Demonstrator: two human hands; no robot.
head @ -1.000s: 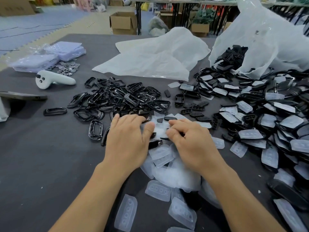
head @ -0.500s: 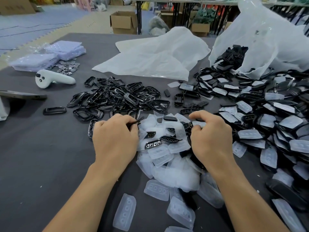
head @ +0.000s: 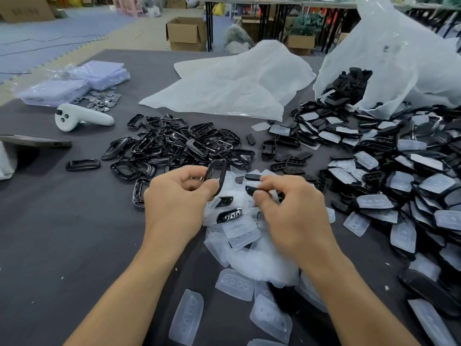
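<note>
Left hand: fingers curled, thumb and forefinger pinched on the lower rim of a black oval frame. The frame is held nearly upright, lifted clear of the table, its opening turned partly toward the camera.

Right hand: fingers curled, thumb and forefinger closed on a small black button insert, of which only the left end is seen past the thumb. The insert is held level, pointed toward the frame; a narrow gap is seen between the two (no contact).

Directly under both hands a heap of translucent silicone pads is spread, with two more black inserts lying on top of it. More pads are scattered toward the near table edge.

Beyond the left hand a pile of black frames is noted on the grey table. To the right a large heap of black shells with pads fitted spills from a clear plastic bag. A flattened white bag lies behind the frames. At far left: a white handheld controller, small metal discs, lavender packets.
</note>
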